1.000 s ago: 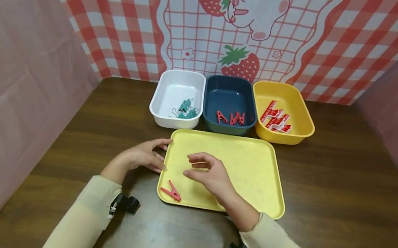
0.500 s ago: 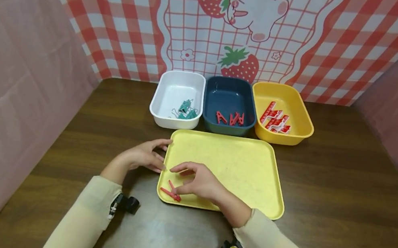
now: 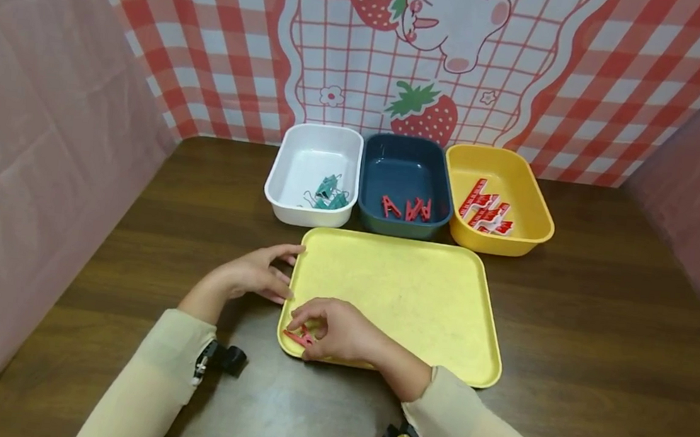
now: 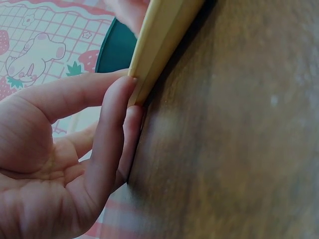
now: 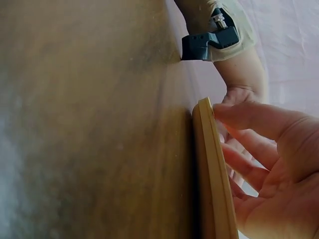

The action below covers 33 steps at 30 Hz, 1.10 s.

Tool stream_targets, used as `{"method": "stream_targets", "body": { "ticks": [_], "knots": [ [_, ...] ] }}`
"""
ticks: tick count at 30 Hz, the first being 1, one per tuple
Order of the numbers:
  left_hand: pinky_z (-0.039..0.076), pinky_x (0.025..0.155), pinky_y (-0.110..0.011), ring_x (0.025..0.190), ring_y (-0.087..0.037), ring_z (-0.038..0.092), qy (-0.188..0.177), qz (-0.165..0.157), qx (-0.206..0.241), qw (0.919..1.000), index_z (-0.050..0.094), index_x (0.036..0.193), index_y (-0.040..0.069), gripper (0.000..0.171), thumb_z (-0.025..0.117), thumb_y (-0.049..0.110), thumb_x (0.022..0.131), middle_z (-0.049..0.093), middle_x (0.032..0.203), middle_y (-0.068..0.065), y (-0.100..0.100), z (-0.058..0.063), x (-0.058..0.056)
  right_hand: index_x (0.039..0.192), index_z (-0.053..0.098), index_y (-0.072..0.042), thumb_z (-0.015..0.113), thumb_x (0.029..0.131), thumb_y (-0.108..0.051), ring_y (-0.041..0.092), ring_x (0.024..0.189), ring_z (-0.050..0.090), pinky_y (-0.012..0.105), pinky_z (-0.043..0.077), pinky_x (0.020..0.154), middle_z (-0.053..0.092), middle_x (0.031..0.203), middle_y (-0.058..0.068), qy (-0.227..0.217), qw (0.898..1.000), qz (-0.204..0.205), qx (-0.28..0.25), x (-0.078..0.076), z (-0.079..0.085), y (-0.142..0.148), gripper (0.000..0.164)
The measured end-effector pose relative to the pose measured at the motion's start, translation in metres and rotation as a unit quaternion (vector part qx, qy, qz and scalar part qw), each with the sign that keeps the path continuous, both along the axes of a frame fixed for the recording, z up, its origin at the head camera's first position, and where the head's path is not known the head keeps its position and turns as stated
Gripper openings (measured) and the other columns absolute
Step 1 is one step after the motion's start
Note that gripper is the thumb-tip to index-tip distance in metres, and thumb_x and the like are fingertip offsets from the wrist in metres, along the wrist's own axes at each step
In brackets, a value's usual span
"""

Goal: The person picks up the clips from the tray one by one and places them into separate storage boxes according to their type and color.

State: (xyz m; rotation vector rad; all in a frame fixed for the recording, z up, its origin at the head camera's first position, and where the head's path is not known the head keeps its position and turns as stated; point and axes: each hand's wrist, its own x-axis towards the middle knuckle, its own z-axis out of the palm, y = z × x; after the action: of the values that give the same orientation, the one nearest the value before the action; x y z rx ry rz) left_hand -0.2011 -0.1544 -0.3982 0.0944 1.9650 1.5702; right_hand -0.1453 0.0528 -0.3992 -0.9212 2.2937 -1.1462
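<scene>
A red clothespin (image 3: pixel 297 339) lies in the near left corner of the yellow tray (image 3: pixel 405 303). My right hand (image 3: pixel 338 328) is over that corner, its fingers and thumb bent on either side of the clothespin without a visible pinch. In the right wrist view, the right thumb (image 5: pixel 249 117) is by the tray's rim, which hides the clothespin. My left hand (image 3: pixel 251 272) has its spread fingertips against the tray's left rim. In the left wrist view, the left fingers (image 4: pixel 112 134) touch the outer side of the tray edge (image 4: pixel 159 45).
Behind the tray stand three bins side by side: a white bin (image 3: pixel 272 192) with teal binder clips (image 3: pixel 330 193), a dark blue bin (image 3: pixel 397 227) with red clothespins (image 3: pixel 411 209), and a yellow bin (image 3: pixel 501 245) with red-and-white clips (image 3: pixel 485 210). They rest on a brown wooden table (image 3: pixel 601 330).
My right hand has moved left and toward the near left corner of the tray, coming down around the clothespin. The left hand stays at the rim.
</scene>
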Motion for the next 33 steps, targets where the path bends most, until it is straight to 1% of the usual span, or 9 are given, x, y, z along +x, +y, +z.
{"method": "stream_targets", "body": {
  "ticks": [7, 11, 13, 16, 18, 21, 23, 29, 33],
  "knots": [
    [0.057, 0.073, -0.037, 0.095, -0.026, 0.056, -0.002, 0.005, 0.004, 1.0000, 0.027, 0.145, 0.008, 0.083, 0.063, -0.019, 0.075, 0.030, 0.131, -0.018, 0.000, 0.002, 0.002, 0.091, 0.073, -0.009, 0.080, 0.066, -0.004, 0.012, 0.087, 0.054, 0.022, 0.046, 0.075, 0.064, 0.094, -0.005, 0.027, 0.999, -0.005, 0.017, -0.001, 0.000, -0.004, 0.026],
    [0.057, 0.072, -0.036, 0.095, -0.025, 0.056, -0.004, 0.006, 0.004, 1.0000, 0.027, 0.145, 0.008, 0.083, 0.063, -0.019, 0.076, 0.030, 0.131, -0.018, 0.000, 0.002, 0.002, 0.090, 0.074, -0.011, 0.078, 0.066, -0.003, 0.012, 0.084, 0.054, 0.022, 0.045, 0.073, 0.063, 0.090, -0.006, 0.047, 0.998, -0.010, 0.032, -0.002, 0.000, -0.006, 0.026],
    [0.057, 0.072, -0.036, 0.095, -0.025, 0.056, -0.004, 0.005, 0.004, 1.0000, 0.027, 0.145, 0.008, 0.083, 0.064, -0.018, 0.076, 0.030, 0.130, -0.018, 0.000, 0.002, 0.002, 0.090, 0.073, -0.011, 0.078, 0.066, -0.003, 0.012, 0.082, 0.053, 0.021, 0.045, 0.071, 0.062, 0.089, -0.006, 0.043, 0.998, -0.021, 0.038, -0.002, 0.001, -0.006, 0.026],
    [0.058, 0.072, -0.036, 0.095, -0.025, 0.057, -0.004, 0.004, 0.003, 1.0000, 0.028, 0.145, 0.008, 0.083, 0.064, -0.018, 0.075, 0.030, 0.130, -0.018, 0.000, 0.002, 0.001, 0.091, 0.073, -0.012, 0.077, 0.069, -0.003, 0.012, 0.080, 0.053, 0.022, 0.047, 0.069, 0.061, 0.086, -0.007, 0.006, 0.998, -0.054, 0.036, -0.004, 0.001, -0.005, 0.024],
    [0.058, 0.072, -0.036, 0.095, -0.025, 0.057, -0.004, 0.004, 0.003, 1.0000, 0.028, 0.145, 0.008, 0.083, 0.065, -0.018, 0.075, 0.030, 0.130, -0.018, 0.000, 0.003, 0.001, 0.092, 0.072, -0.010, 0.077, 0.071, -0.002, 0.013, 0.078, 0.054, 0.022, 0.049, 0.067, 0.062, 0.086, -0.005, -0.043, 0.995, -0.083, 0.019, -0.006, 0.001, -0.003, 0.023],
    [0.058, 0.072, -0.036, 0.095, -0.025, 0.057, -0.006, 0.004, 0.003, 1.0000, 0.028, 0.145, 0.009, 0.083, 0.064, -0.018, 0.075, 0.030, 0.130, -0.018, 0.000, 0.004, 0.002, 0.093, 0.072, -0.007, 0.076, 0.072, -0.001, 0.015, 0.076, 0.057, 0.024, 0.052, 0.062, 0.063, 0.085, 0.000, -0.116, 0.986, -0.121, -0.017, -0.009, 0.000, 0.000, 0.022],
    [0.058, 0.072, -0.036, 0.095, -0.025, 0.057, -0.007, 0.003, 0.006, 1.0000, 0.027, 0.145, 0.008, 0.084, 0.064, -0.018, 0.075, 0.030, 0.130, -0.018, 0.001, 0.004, 0.002, 0.094, 0.071, -0.005, 0.076, 0.072, -0.001, 0.017, 0.074, 0.058, 0.025, 0.053, 0.060, 0.064, 0.086, 0.003, -0.150, 0.978, -0.138, -0.039, -0.010, -0.001, 0.002, 0.023],
    [0.058, 0.072, -0.036, 0.096, -0.025, 0.057, -0.007, 0.003, 0.004, 1.0000, 0.027, 0.145, 0.008, 0.084, 0.065, -0.018, 0.075, 0.030, 0.131, -0.018, 0.001, 0.003, 0.001, 0.096, 0.071, -0.002, 0.076, 0.072, -0.002, 0.017, 0.073, 0.058, 0.025, 0.052, 0.059, 0.065, 0.086, 0.006, -0.185, 0.968, -0.154, -0.072, -0.013, -0.003, 0.006, 0.025],
    [0.057, 0.072, -0.036, 0.096, -0.026, 0.057, -0.011, 0.004, 0.002, 0.9999, 0.028, 0.145, 0.009, 0.084, 0.065, -0.018, 0.075, 0.030, 0.131, -0.018, 0.001, 0.004, 0.002, 0.098, 0.069, 0.001, 0.075, 0.073, 0.001, 0.016, 0.069, 0.059, 0.025, 0.053, 0.059, 0.065, 0.084, 0.008, -0.212, 0.957, -0.169, -0.098, -0.012, -0.002, 0.008, 0.026]
  ]
}}
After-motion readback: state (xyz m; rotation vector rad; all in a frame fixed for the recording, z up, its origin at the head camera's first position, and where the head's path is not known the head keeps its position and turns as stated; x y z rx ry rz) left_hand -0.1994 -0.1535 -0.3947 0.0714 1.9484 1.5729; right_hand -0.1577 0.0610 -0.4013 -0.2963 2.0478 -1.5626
